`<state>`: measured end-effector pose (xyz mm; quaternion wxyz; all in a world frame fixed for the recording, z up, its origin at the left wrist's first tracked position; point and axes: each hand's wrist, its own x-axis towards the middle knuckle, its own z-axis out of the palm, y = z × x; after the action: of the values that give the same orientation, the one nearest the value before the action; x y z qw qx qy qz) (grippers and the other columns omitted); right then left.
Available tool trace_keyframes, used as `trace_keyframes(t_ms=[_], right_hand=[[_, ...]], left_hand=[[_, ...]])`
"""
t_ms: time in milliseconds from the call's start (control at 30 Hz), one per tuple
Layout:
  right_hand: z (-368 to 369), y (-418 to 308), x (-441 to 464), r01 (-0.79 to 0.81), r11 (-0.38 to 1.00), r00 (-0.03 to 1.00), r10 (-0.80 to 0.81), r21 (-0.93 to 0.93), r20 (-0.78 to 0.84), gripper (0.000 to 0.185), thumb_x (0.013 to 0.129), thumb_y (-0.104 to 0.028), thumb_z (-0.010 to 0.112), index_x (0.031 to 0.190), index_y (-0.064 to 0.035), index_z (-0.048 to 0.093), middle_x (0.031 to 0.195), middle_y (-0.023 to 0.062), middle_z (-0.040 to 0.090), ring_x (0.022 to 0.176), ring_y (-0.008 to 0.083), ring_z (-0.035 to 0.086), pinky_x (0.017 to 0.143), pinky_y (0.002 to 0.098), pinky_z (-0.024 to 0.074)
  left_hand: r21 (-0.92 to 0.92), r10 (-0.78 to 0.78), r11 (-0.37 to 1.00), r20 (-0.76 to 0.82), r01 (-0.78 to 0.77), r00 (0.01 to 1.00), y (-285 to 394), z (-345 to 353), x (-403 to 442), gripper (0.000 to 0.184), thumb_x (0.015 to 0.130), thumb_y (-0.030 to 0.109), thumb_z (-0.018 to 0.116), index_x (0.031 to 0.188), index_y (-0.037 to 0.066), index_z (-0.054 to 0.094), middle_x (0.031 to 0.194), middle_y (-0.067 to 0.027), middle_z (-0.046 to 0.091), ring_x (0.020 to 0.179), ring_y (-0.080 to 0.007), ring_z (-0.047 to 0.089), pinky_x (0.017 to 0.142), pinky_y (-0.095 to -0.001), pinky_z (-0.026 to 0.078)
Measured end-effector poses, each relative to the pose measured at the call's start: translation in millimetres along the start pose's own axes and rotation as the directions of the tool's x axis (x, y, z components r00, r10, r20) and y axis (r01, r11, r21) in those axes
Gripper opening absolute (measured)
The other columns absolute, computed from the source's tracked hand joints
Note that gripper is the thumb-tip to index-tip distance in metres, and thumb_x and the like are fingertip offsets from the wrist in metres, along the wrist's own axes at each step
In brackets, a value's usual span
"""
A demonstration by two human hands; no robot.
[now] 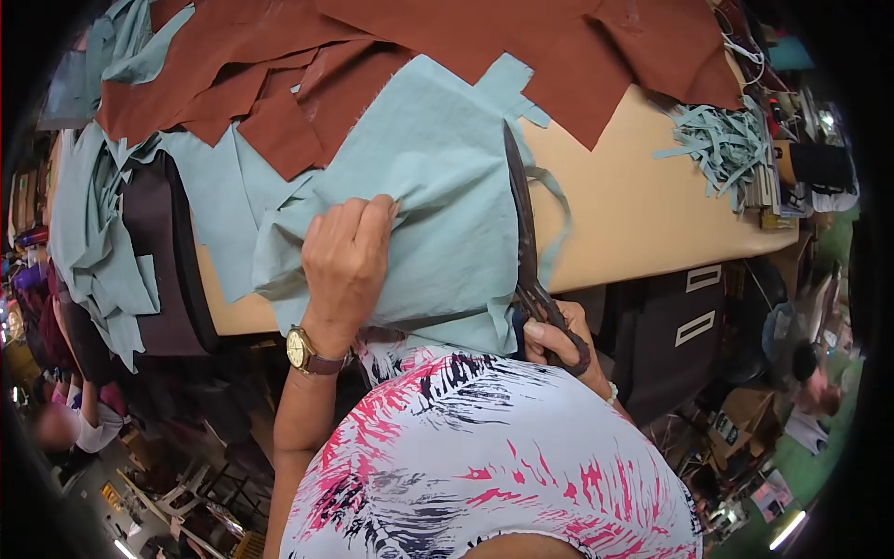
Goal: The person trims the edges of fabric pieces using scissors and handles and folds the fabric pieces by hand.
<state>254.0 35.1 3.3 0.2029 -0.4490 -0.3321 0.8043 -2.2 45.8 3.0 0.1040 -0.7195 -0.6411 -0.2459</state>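
Gripping scissors [523, 224] along the teal cloth [447, 219] at the counter's [652, 210] near edge.
The left hand [345, 265], fingers closed narrowly, pinches a gathered fold, probably to steady the cloth; the right hand [565, 340] wraps the scissors' handles, seemingly to align the blades with the cloth's right edge, beside a thin loose strip [562, 210].

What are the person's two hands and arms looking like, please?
Both hands are bare, without gloves. The left hand has a round, gold-toned watch on a dark brown strap at its wrist; the right hand, a pale wristband.
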Motion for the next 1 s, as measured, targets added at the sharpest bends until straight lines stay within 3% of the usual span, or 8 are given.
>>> trace_keyframes(t_ms=[133, 1000], right_hand=[[-0.2, 2.4, 0.3, 0.007, 1.000, 1.000, -0.007, -0.014, -0.007, 0.018, 0.078, -0.015, 0.061, 0.071, -0.0008, 0.053, 0.047, 0.0003, 0.047, 0.041, 0.0045, 0.042, 0.040, 0.0195, 0.0290], [1.8, 14.2, -1.3, 0.046, 0.997, 0.998, -0.048, -0.057, -0.029, 0.019, 0.077, -0.010, 0.060, 0.065, -0.0034, 0.048, 0.049, -0.0007, 0.048, 0.042, 0.0038, 0.042, 0.040, 0.0196, 0.0299]], left_hand=[[-0.026, -0.031, 0.999, 0.026, 0.032, 0.999, 1.7, -3.0, 1.8, 0.011, 0.076, 0.006, 0.064, 0.085, 0.006, 0.058, 0.065, -0.0054, 0.049, 0.056, -0.0218, 0.047, 0.053, -0.0321, 0.036], [-0.057, -0.037, 0.998, 0.038, 0.039, 0.999, 1.8, -2.1, -2.5, 0.010, 0.077, 0.006, 0.064, 0.084, 0.005, 0.058, 0.067, -0.0054, 0.050, 0.057, -0.0212, 0.049, 0.054, -0.0317, 0.037]])
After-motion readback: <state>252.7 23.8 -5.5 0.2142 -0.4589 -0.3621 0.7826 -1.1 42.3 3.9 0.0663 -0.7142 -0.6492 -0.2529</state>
